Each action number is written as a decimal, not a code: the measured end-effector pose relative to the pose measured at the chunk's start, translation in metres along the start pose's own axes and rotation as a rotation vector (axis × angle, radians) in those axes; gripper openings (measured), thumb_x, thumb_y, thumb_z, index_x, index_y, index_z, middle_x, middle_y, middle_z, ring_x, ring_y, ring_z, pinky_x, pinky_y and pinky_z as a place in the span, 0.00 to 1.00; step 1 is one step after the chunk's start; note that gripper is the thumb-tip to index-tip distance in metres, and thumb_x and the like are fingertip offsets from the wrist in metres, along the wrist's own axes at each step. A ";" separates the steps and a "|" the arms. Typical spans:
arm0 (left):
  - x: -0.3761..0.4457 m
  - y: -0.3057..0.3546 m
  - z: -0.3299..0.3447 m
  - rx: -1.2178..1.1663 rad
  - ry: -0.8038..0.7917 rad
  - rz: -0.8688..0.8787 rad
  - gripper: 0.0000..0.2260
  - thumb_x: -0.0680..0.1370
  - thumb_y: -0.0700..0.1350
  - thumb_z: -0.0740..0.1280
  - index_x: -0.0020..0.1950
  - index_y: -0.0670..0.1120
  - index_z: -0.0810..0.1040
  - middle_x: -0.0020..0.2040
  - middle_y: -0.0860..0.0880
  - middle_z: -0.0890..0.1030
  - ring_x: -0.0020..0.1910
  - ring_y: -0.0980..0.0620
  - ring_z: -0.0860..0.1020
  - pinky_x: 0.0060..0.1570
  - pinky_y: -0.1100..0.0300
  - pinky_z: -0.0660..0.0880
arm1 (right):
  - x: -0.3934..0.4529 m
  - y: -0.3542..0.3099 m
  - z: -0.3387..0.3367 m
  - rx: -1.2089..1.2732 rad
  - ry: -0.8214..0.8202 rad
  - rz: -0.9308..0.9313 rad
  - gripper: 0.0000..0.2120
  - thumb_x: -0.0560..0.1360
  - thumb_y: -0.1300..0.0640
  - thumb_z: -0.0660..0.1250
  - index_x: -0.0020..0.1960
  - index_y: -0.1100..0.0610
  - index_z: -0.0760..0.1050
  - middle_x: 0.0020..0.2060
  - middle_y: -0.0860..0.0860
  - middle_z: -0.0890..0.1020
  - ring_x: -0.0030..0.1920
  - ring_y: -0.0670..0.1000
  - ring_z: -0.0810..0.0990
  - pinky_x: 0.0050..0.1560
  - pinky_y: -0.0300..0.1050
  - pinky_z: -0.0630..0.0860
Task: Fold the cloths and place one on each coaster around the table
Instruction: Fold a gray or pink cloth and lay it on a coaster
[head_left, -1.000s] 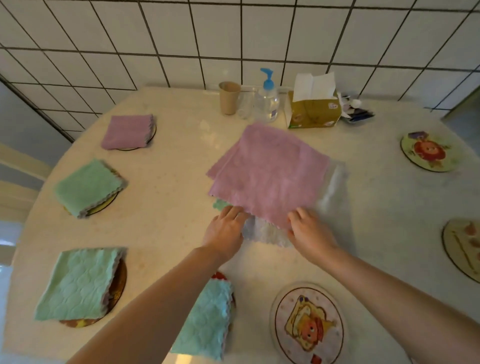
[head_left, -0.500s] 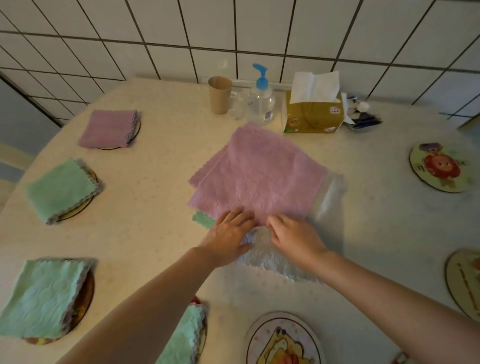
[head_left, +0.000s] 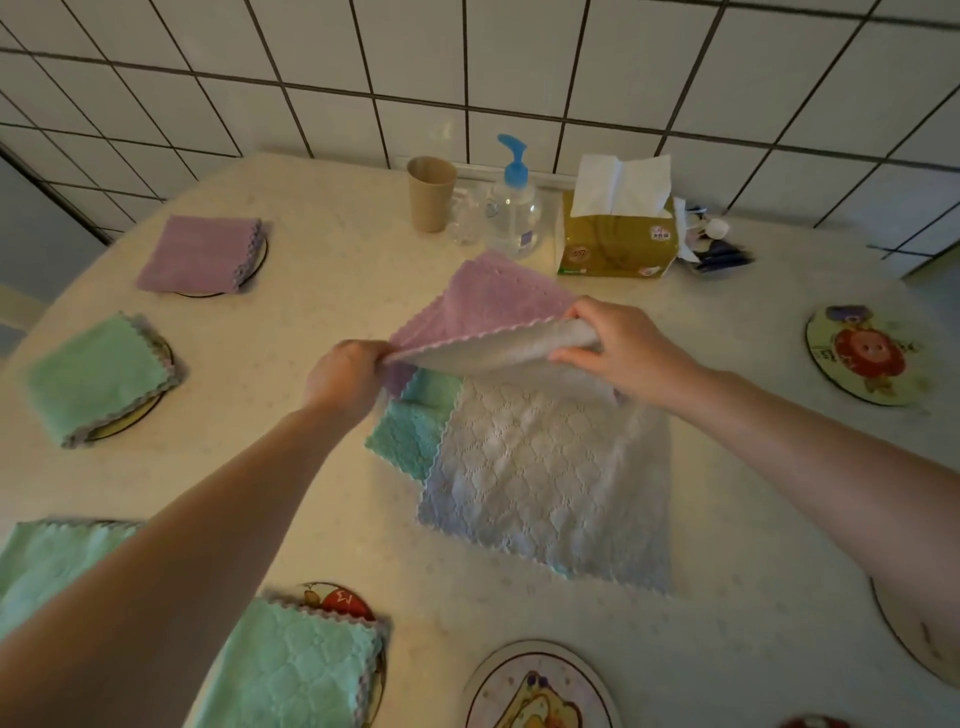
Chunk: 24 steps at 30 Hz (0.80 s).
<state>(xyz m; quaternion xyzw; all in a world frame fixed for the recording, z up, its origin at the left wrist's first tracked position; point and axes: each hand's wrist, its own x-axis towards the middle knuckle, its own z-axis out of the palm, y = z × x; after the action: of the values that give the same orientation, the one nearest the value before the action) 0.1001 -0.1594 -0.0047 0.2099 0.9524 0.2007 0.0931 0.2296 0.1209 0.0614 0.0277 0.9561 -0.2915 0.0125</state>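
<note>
Pink cloth (head_left: 493, 299) now lifted, grey underside up.

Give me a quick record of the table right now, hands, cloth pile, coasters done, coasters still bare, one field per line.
left hand: pinches the pink cloth's near left corner
right hand: pinches its near right corner
pink cloth: near edge lifted and turned back, grey underside showing
pile: white cloth on a teal cloth
covered coasters: four on the left, each under a folded cloth
bare coasters: at least three, at the right and near edge
</note>
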 end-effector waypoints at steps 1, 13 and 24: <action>0.001 0.001 -0.010 -0.029 0.076 -0.001 0.12 0.78 0.40 0.61 0.54 0.50 0.83 0.51 0.44 0.84 0.49 0.43 0.81 0.47 0.53 0.76 | -0.001 0.000 -0.003 -0.066 0.019 -0.013 0.09 0.75 0.51 0.67 0.50 0.56 0.72 0.41 0.48 0.77 0.38 0.47 0.77 0.37 0.42 0.73; -0.101 0.036 -0.070 -0.369 0.259 0.347 0.18 0.73 0.29 0.62 0.57 0.44 0.80 0.52 0.51 0.81 0.51 0.56 0.77 0.49 0.76 0.68 | -0.129 -0.054 -0.016 0.216 0.483 0.040 0.04 0.79 0.60 0.60 0.51 0.52 0.69 0.46 0.48 0.81 0.31 0.42 0.83 0.19 0.40 0.74; -0.297 -0.006 0.014 -0.202 -0.211 0.576 0.20 0.70 0.25 0.66 0.59 0.39 0.81 0.59 0.41 0.81 0.59 0.44 0.79 0.63 0.68 0.65 | -0.350 -0.045 0.103 0.064 0.121 0.232 0.13 0.71 0.68 0.67 0.50 0.53 0.76 0.51 0.41 0.82 0.49 0.43 0.81 0.47 0.39 0.79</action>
<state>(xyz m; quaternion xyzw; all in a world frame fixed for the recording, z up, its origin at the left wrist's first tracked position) 0.3669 -0.2893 0.0074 0.4802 0.8142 0.2892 0.1512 0.5768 0.0100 0.0156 0.1559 0.9356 -0.3165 -0.0122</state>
